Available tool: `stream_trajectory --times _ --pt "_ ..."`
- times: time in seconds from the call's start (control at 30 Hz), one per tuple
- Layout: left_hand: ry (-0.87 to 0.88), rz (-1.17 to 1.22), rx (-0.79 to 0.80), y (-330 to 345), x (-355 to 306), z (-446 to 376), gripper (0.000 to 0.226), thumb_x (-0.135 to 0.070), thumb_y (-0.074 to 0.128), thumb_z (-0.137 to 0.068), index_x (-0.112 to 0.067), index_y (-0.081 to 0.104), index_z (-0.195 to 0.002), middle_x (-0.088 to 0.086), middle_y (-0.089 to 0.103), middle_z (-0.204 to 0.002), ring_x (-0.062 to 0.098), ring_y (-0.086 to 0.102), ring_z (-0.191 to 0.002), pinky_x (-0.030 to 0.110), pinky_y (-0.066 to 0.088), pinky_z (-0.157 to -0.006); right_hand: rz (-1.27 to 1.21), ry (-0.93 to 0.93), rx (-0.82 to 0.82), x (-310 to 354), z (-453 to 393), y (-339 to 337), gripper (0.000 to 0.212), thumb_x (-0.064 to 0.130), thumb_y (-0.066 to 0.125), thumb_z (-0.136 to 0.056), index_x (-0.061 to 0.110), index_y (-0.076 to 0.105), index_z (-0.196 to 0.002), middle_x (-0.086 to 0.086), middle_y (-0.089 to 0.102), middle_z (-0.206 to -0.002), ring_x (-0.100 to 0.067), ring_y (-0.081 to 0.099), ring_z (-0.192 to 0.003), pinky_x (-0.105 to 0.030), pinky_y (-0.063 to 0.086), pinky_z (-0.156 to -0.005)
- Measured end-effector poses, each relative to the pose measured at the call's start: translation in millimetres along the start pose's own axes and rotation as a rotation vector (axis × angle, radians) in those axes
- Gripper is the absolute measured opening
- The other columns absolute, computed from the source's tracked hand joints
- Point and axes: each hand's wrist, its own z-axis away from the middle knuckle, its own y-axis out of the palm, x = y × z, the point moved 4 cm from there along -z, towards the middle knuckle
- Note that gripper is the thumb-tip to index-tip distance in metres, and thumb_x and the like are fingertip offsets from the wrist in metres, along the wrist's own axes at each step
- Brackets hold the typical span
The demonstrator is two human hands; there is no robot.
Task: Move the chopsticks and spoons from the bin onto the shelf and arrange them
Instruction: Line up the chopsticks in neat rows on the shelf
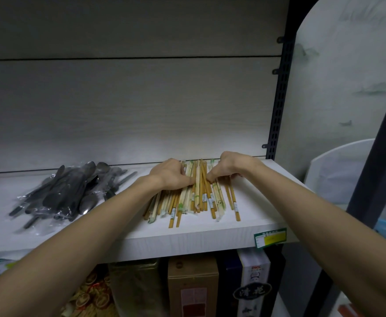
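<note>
Heap of tan wooden and paper-sleeved chopsticks (194,197) on the white wooden shelf (187,239), long axes running front to back, slightly fanned. Far ends hidden under both hands. Left hand (170,175) and right hand (227,167) palm-down, fingers curled onto the sticks; exact grip unclear. Plastic-wrapped dark metal spoons (68,191) heaped at left.

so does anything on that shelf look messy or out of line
Yes. The chopsticks under both hands fan out with uneven near ends, a few jutting toward the shelf edge. The wrapped spoons to their left lie in a loose, crisscrossed heap.
</note>
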Motion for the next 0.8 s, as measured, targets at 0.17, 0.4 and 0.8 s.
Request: stream_trajectory --times 0.17,0.4,0.8 --pt "-0.006 -0.013 0.029 0.7 1.5 -1.5 0.054 -0.069 0.069 -0.079 -0.015 0.069 -0.074 0.005 0.074 -0.084 0.02 0.071 -0.083 0.04 0.057 -0.079 0.035 0.018 0.04 1.6 -1.4 -1.3 0.029 0.034 0.076 -0.079 0.014 0.056 -0.073 -0.003 0.055 -0.065 -0.02 0.047 -0.055 -0.027 0.039 -0.053" --pt "-0.038 -0.06 0.075 -2.3 -6.1 -4.7 0.046 -0.062 0.07 -0.079 -0.017 0.067 -0.088 0.0 0.069 -0.091 0.017 0.066 -0.084 0.036 0.056 -0.082 -0.265 0.057 0.053 -8.6 -2.8 3.9 0.018 0.023 0.071 -0.085 0.01 0.059 -0.082 -0.006 0.063 -0.072 -0.019 0.057 -0.055 -0.026 0.048 -0.051" --pt "0.0 -0.244 0.024 -10.8 -28.9 -5.2 0.044 -0.061 0.074 -0.078 -0.02 0.061 -0.084 -0.002 0.066 -0.084 0.016 0.062 -0.079 0.031 0.045 -0.068 -0.537 0.019 0.01 -60.1 17.5 -17.7 0.015 0.017 0.061 -0.095 0.005 0.062 -0.086 -0.005 0.061 -0.06 -0.013 0.051 -0.044 -0.023 0.038 -0.045"
